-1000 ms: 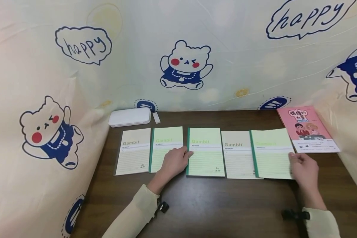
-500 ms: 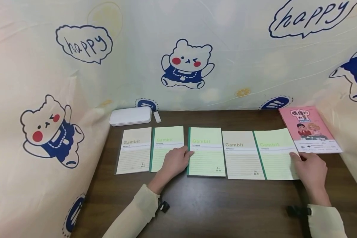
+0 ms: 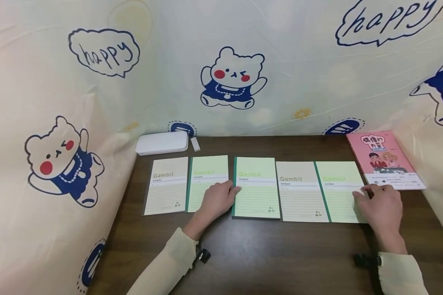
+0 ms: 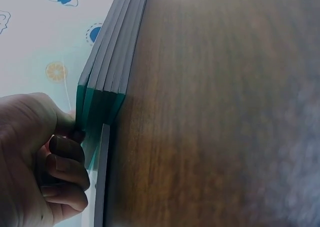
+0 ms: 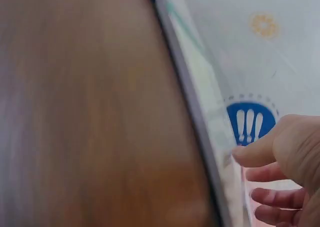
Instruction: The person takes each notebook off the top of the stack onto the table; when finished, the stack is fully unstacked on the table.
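Note:
Two lined Gambit notebooks, one white [image 3: 167, 192] and one green [image 3: 208, 168], lie at the left. Right of them is a notebook stack with a green notebook [image 3: 256, 192] on top; several green spines [image 4: 92, 104] show in the left wrist view. My left hand [image 3: 217, 200] holds this stack at its spine, thumb at the top notebook and other fingers curled beside it. Farther right, a white notebook [image 3: 302, 196] lies against a green one [image 3: 337, 176]. My right hand [image 3: 382, 207] is over that green notebook's right edge, fingers spread and thumb [image 5: 255, 154] apart from them.
A white case [image 3: 161, 143] and a small white eraser-like block [image 3: 195, 144] sit at the back left of the brown table [image 3: 243, 254]. A pink book [image 3: 385, 159] lies at the back right. Printed cloth [image 3: 295, 61] hangs behind and at both sides.
The rightmost green notebook has moved right off the white one and now lies flat beside it. My right hand has let go of its edge. The left hand stays put.

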